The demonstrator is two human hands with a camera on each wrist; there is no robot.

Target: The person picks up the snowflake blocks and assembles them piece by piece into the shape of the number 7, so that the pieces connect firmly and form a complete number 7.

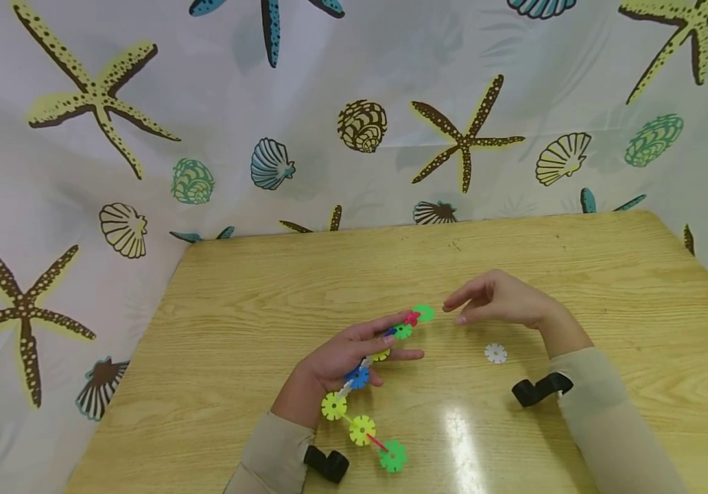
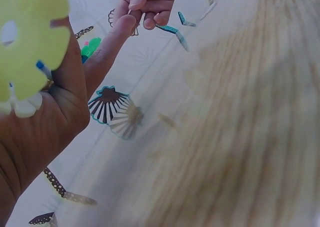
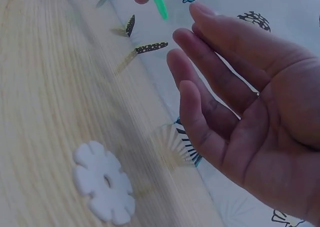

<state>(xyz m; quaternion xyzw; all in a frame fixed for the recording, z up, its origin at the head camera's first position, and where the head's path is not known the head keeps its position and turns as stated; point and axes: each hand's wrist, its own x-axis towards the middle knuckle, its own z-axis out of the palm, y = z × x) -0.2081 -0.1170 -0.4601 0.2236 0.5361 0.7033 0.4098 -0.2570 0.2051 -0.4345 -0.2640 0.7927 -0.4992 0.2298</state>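
A chain of notched plastic discs (image 1: pixel 362 430) in green, yellow, blue, white and red lies across my left hand (image 1: pixel 338 353), its near end hanging past the wrist. My left thumb and fingers pinch it close to its far end, where a red disc and a green disc (image 1: pixel 425 313) stick out. Close up in the left wrist view, a yellow disc (image 2: pixel 37 47) covers part of that hand. My right hand (image 1: pixel 505 300) hovers just right of the green end, fingers loosely bent and holding nothing. Below it a loose white disc (image 1: pixel 495 353) lies on the table.
The wooden table (image 1: pixel 255 288) runs back to a white cloth (image 1: pixel 304 89) printed with starfish and shells. Black straps (image 1: pixel 329 464) with small mounts sit at both wrists, over beige sleeves (image 1: pixel 613 412).
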